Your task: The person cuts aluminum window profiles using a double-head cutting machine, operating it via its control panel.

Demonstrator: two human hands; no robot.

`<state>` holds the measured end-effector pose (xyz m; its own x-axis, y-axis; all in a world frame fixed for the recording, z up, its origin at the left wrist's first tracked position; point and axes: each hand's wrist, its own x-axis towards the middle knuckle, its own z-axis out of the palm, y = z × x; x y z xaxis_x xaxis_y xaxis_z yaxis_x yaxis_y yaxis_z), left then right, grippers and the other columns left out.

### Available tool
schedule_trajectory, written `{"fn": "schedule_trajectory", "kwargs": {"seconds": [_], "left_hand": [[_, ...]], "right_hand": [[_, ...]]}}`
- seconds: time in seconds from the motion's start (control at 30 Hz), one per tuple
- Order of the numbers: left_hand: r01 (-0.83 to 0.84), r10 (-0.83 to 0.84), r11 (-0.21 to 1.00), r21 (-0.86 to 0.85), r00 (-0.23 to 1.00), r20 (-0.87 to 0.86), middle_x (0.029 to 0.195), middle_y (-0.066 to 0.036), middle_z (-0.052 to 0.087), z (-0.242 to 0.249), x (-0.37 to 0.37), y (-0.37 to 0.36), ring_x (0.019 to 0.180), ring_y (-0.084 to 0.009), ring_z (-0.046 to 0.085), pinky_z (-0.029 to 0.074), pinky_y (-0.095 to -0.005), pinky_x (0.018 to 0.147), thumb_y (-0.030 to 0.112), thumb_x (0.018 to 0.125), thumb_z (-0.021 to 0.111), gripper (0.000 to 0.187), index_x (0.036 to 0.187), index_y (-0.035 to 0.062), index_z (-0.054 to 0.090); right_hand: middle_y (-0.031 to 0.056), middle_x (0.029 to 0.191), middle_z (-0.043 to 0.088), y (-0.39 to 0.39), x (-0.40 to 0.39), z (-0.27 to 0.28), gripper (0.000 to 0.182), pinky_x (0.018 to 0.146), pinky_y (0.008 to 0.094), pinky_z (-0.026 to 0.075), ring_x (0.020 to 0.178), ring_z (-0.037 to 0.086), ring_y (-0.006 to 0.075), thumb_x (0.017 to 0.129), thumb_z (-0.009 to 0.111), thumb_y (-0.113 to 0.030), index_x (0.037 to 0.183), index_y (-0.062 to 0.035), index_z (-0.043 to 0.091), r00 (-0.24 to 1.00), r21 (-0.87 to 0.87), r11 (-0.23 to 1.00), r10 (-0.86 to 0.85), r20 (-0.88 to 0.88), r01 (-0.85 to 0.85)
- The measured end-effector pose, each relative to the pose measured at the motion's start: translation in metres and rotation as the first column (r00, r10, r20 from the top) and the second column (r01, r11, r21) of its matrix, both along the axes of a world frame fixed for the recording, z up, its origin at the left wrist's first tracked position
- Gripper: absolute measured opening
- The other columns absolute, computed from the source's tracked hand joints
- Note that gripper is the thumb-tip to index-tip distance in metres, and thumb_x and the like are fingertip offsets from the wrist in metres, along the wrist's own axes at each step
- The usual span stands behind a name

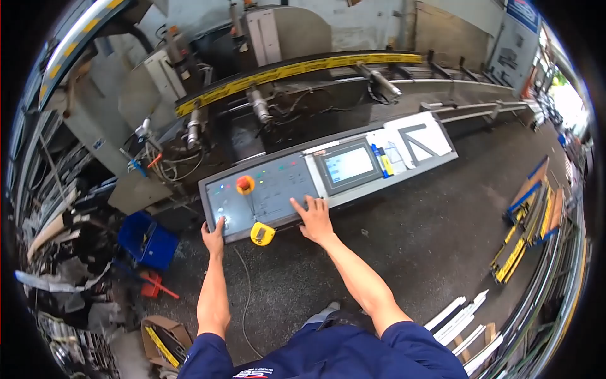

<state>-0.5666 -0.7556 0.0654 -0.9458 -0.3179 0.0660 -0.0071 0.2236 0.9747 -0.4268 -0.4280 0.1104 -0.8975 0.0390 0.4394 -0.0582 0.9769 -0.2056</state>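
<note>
A grey control panel (268, 199) stretches in front of me, with small buttons and a screen (349, 165). My left hand (214, 241) grips its near left corner, thumb on top by a button and fingers over the side. Spread fingers of my right hand (315, 221) rest on the panel's near edge, left of the screen, holding nothing. Between the hands a yellow tape measure (262, 234) hangs over the front edge on a cord, below a red emergency stop button (244, 184). Blue and yellow markers (381, 160) and a black angle piece (419, 142) lie right of the screen.
Behind the panel, a long bar with yellow tape (303, 66) lies across the machine, near several metal clamps (259, 104). A blue bin (148, 240), red dustpan (151, 284) and cardboard box (165, 335) stand at left. Taped profiles (524, 237) and white strips (454, 319) lie at right.
</note>
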Motion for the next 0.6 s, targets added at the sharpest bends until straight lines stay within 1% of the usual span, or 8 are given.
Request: {"fn": "schedule_trajectory", "kwargs": {"seconds": [0.1,0.27,0.33,0.37,0.4,0.43,0.53,0.6], "left_hand": [[0.005,-0.005,1.0,0.002,0.999,0.035,0.124,-0.019,0.058,-0.001,0.001,0.001,0.112,-0.0243,0.057,0.044,-0.0336,0.098,0.039,0.071,0.087,0.089,0.133,-0.0103,0.045],[0.035,-0.034,0.999,0.037,0.998,-0.046,0.118,-0.015,0.061,-0.022,-0.011,-0.011,0.103,-0.021,0.059,0.045,-0.0319,0.095,0.037,0.076,0.084,0.079,0.13,-0.009,0.049],[0.023,-0.023,1.0,0.018,1.0,-0.019,0.123,-0.018,0.059,0.004,0.004,0.002,0.108,-0.0221,0.057,0.044,-0.0322,0.097,0.033,0.076,0.085,0.08,0.131,-0.0105,0.047],[0.003,-0.015,0.995,-0.102,0.993,-0.119,0.115,-0.016,0.063,-0.025,-0.014,-0.012,0.1,-0.0209,0.059,0.046,-0.0319,0.093,0.031,0.08,0.082,0.067,0.124,-0.01,0.054],[0.029,-0.054,0.983,-0.18,0.989,-0.14,0.106,-0.014,0.067,0.015,0.01,0.003,0.093,-0.0204,0.061,0.048,-0.0338,0.088,0.03,0.083,0.078,0.052,0.114,-0.0087,0.061],[0.112,-0.127,0.987,-0.115,0.983,-0.13,0.1,-0.013,0.069,0.014,0.005,0.0,0.089,-0.0203,0.062,0.049,-0.0347,0.084,0.028,0.085,0.075,0.042,0.106,-0.007,0.066],[0.247,-0.246,0.969,0.024,0.969,-0.04,0.105,-0.015,0.068,-0.001,-0.006,-0.004,0.089,-0.0206,0.061,0.05,-0.0365,0.086,0.034,0.086,0.074,0.049,0.111,-0.0071,0.065],[0.208,-0.208,0.978,-0.034,0.978,-0.004,0.116,-0.018,0.064,-0.02,-0.023,-0.013,0.097,-0.0241,0.061,0.049,-0.0377,0.091,0.038,0.083,0.076,0.061,0.118,-0.0091,0.062]], "right_hand": [[0.0154,0.125,0.044,0.004,-0.002,-0.002,0.097,0.1,0.0471,0.035,0.112,0.046,0.0339,0.059,0.085,-0.019,0.145,-0.016,0.04,1.0,-0.006,1.0,0.01,-0.029,-0.01],[0.0163,0.123,0.047,0.004,-0.006,-0.005,0.087,0.098,0.043,0.039,0.112,0.049,0.0329,0.063,0.078,-0.012,0.14,0.0028,0.038,0.992,-0.11,0.989,-0.105,-0.07,0.097],[0.0174,0.122,0.047,-0.002,-0.014,-0.013,0.088,0.097,0.0443,0.039,0.113,0.049,0.0341,0.062,0.079,-0.012,0.14,0.0016,0.039,0.992,-0.114,0.986,-0.124,-0.029,0.12],[0.0186,0.122,0.048,0.0,-0.015,-0.015,0.088,0.096,0.0456,0.04,0.114,0.049,0.0353,0.062,0.079,-0.011,0.139,0.0003,0.039,0.987,-0.119,0.98,-0.158,0.011,0.158],[0.0187,0.119,0.051,-0.002,-0.011,-0.003,0.082,0.094,0.0465,0.041,0.113,0.05,0.0348,0.061,0.077,-0.008,0.135,0.001,0.043,0.988,-0.185,0.974,-0.144,-0.058,0.131],[0.0175,0.118,0.054,-0.002,-0.013,-0.003,0.077,0.093,0.0454,0.042,0.112,0.051,0.0345,0.062,0.074,-0.006,0.132,0.0007,0.045,0.985,-0.167,0.975,-0.161,-0.058,0.149],[0.0176,0.119,0.056,0.002,-0.014,-0.009,0.056,0.097,0.044,0.043,0.115,0.053,0.034,0.071,0.063,-0.002,0.125,0.0011,0.052,0.969,-0.239,0.965,-0.156,-0.189,0.109],[0.0149,0.119,0.054,0.005,-0.021,-0.018,0.058,0.097,0.0417,0.042,0.113,0.053,0.0311,0.069,0.066,-0.005,0.126,0.0007,0.053,0.976,-0.2,0.964,-0.196,-0.097,0.174]]}}
